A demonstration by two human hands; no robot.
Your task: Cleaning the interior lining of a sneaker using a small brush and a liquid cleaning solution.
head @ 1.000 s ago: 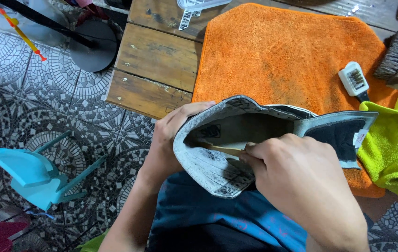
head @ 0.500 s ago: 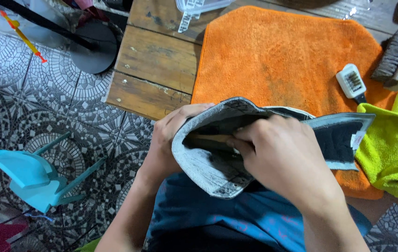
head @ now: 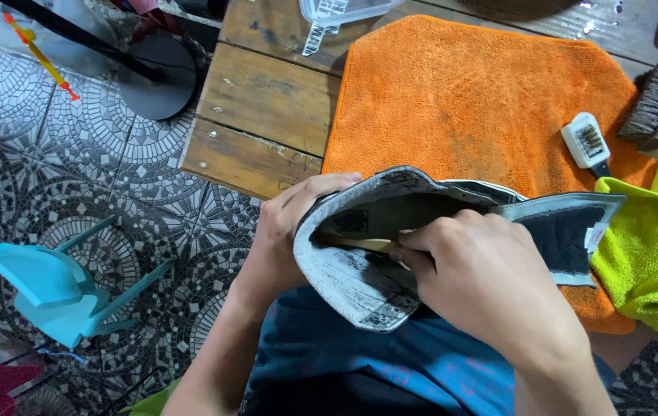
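My left hand (head: 286, 231) is wrapped around the heel end of a grey shoe (head: 360, 285), fingers curled over its outer rim, holding it firmly above my lap. The shoe lies on its side with the opening facing up towards me; its dark-lined tongue (head: 568, 231) is folded out to the right. My right hand (head: 483, 277) is closed on a thin wooden stick (head: 360, 243), pinched between thumb and fingers; the stick runs leftward into the shoe's opening, and I cannot tell what is at its far end. The shoe's right part overlaps the near edge of an orange cloth (head: 467, 100) spread on a wooden table (head: 267, 108).

On the orange cloth, well right of my hands, lies a small white brush (head: 587, 142). A larger wooden brush (head: 656, 104) rests at the cloth's right edge. A yellow-green cloth (head: 652, 246) lies bunched just beside the shoe's tongue. A clear plastic container (head: 336, 11) sits at the table's far edge. On the patterned tile floor (head: 51, 154) to my left stands a turquoise plastic chair (head: 43, 285).
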